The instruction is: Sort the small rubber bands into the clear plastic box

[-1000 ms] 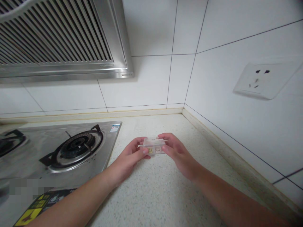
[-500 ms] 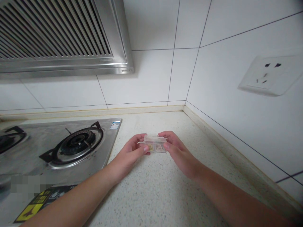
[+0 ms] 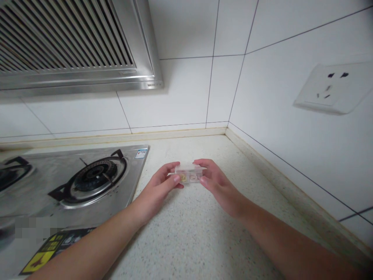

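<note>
Between my two hands is a small clear plastic box [image 3: 189, 177] with compartments, held just over or on the speckled countertop [image 3: 186, 225]. Something yellowish lies in its left compartment, and small pale items show farther right, too small to name. My left hand [image 3: 163, 182] grips the left end, thumb at the front and fingers behind. At the right end, my right hand [image 3: 217, 182] holds it the same way, closed with the thumb tip on the front corner. Whether the lid is fully down I cannot tell.
To the left is a steel gas stove [image 3: 122, 202] with a black burner [image 3: 97, 175] and a yellow-black label [image 3: 39, 260]. A range hood [image 3: 142, 70] hangs above it. White tiled walls meet behind the counter; a power socket [image 3: 326, 89] is on the right wall.
The box's clear lid, raised earlier, now sits lower over the compartments. Both hands and the box appear slightly higher and farther left in view, with the grip kept.
</note>
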Available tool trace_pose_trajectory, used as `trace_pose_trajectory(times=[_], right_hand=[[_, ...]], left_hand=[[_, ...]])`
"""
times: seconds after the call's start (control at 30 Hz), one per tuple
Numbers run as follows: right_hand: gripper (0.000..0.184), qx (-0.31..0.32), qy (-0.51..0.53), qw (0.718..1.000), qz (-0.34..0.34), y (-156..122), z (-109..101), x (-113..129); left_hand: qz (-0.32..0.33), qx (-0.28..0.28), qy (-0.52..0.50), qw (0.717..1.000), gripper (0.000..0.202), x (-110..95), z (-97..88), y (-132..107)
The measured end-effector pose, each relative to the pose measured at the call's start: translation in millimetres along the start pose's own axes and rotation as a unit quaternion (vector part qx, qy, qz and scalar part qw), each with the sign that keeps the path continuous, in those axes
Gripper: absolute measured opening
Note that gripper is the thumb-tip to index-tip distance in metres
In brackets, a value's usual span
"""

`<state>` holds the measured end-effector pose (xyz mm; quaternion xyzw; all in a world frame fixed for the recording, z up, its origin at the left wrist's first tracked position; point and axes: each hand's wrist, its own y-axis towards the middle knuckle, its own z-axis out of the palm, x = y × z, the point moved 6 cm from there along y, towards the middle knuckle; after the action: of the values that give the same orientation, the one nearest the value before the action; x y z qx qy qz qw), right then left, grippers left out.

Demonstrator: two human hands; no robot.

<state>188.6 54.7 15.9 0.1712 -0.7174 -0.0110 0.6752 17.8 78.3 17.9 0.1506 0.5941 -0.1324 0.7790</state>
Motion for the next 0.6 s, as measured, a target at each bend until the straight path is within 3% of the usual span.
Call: trace_pose_trajectory(times=[0.1, 0.2, 0.33, 0.43, 0.6], right_hand=[[0.062, 0.007, -0.078, 0.993, -0.087, -2, 3, 12], [0.047, -0.022, -0.161, 0.971, -0.173, -3, 1, 20], [0.038, -0.036, -0.173, 0.967, -0.181, 0, -3, 18], [0.038, -0.038, -0.167, 0.970, -0.171, 1, -5, 15], [0.039, -0.037, -0.178, 0.969, -0.171, 1, -5, 16]], left_hand=[[0.010, -0.001, -0.008, 1.000, 0.055, -1, 0.0, 0], [0.024, 0.009, -0.002, 1.000, 0.053, -1, -0.8, 1], [0.057, 0.022, 0.045, 0.997, 0.058, 0, -4.3, 1], [0.133, 0.015, 0.095, 0.986, 0.067, -7, -7.1, -1], [0.207, -0.007, 0.171, 0.963, 0.033, -18, -7.9, -3]])
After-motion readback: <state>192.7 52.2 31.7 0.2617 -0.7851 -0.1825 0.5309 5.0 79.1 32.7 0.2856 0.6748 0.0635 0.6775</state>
